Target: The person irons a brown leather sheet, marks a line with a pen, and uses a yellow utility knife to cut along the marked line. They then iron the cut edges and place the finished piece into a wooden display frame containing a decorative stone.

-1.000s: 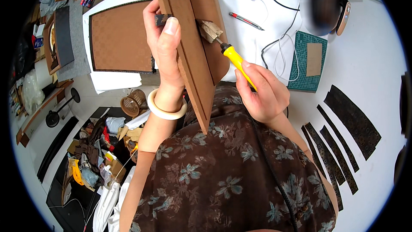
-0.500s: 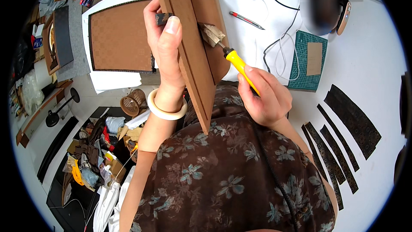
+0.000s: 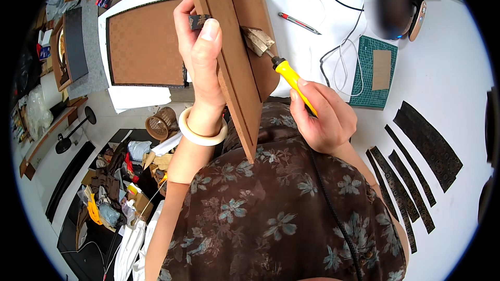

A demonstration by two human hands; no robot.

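The left hand (image 3: 200, 57) had its fingers clamped around a brown board (image 3: 237, 47), held upright on edge at the upper centre of the frame, thumb pressing a small dark scrap (image 3: 198, 21) against it. The right hand (image 3: 323, 117) gripped a yellow-handled heated tool (image 3: 291, 78), its flat tip touching the board's right face. A green cutting mat (image 3: 364, 80) lay on the white surface (image 3: 448, 62) right of centre, dark strips (image 3: 427, 143) further right.

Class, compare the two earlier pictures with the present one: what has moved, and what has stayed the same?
Little changed. The right hand slid the yellow-handled tool slightly up the brown board. The left hand keeps its grip on the board's edge, pinning a small dark piece. The table items stayed put.
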